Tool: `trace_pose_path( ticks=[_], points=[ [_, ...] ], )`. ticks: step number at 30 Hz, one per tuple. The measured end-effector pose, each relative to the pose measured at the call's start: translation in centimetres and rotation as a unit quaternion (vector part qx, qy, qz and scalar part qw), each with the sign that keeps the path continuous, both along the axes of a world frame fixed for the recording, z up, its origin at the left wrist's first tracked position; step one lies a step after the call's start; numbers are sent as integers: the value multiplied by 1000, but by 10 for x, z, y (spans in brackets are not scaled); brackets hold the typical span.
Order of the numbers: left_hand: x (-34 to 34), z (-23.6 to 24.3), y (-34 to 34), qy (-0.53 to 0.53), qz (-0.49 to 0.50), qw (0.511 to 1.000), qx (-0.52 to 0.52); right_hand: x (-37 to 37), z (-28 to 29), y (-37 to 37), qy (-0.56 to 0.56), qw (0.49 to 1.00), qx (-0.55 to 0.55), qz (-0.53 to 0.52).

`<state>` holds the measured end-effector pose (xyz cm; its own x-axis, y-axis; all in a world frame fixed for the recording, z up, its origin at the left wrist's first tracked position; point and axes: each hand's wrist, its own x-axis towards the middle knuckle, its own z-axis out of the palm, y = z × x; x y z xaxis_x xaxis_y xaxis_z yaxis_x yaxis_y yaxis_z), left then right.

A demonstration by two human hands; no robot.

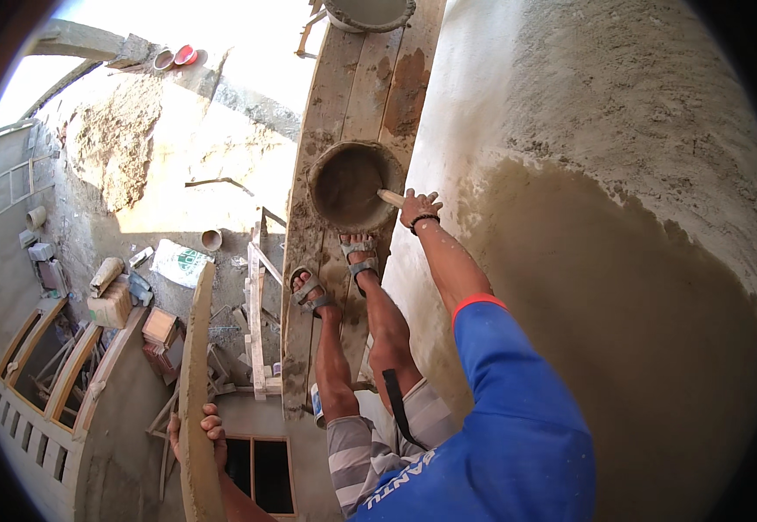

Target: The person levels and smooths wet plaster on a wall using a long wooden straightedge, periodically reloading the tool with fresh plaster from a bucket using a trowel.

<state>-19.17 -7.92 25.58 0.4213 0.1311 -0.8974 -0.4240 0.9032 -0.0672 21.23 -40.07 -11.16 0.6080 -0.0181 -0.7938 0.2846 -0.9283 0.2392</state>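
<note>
My right hand (419, 209) reaches over the rim of a round mortar bucket (316, 187). It is closed on a short pale wooden handle (390, 198); the tool's other end is not visible in the bucket. Grey wet mix (352, 187) lies inside the bucket, which stands on the planks just beyond my feet. My left hand (211, 432), low at the left, grips a long wooden board (194, 374) coated with mortar. The board rises beside the planks, and part of my hand is hidden behind it.
I stand on a narrow plank scaffold (322, 130) high above the ground. Another bucket (370, 13) sits at its far end. A wall (604, 331), partly covered with wet plaster, borders the right side. Timber props (256, 304), blocks and a white sack (180, 263) lie below left.
</note>
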Motion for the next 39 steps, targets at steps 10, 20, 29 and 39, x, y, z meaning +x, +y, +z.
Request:
trace_pose_path(
  ticks=[10, 20, 29, 39],
  points=[
    [6, -14, 5, 25, 30, 999, -9, -26, 32, 30, 62, 989, 123, 61],
    [5, -19, 15, -60, 11, 998, -25, -61, 86, -11, 46, 987, 142, 50],
    [-11, -74, 24, -163, -22, 986, -34, -76, 316, 51, 151, 910, 385, -25],
    [45, -73, 26, -124, -84, 986, 71, -71, 607, 123, 336, 705, 568, 260]
  ],
)
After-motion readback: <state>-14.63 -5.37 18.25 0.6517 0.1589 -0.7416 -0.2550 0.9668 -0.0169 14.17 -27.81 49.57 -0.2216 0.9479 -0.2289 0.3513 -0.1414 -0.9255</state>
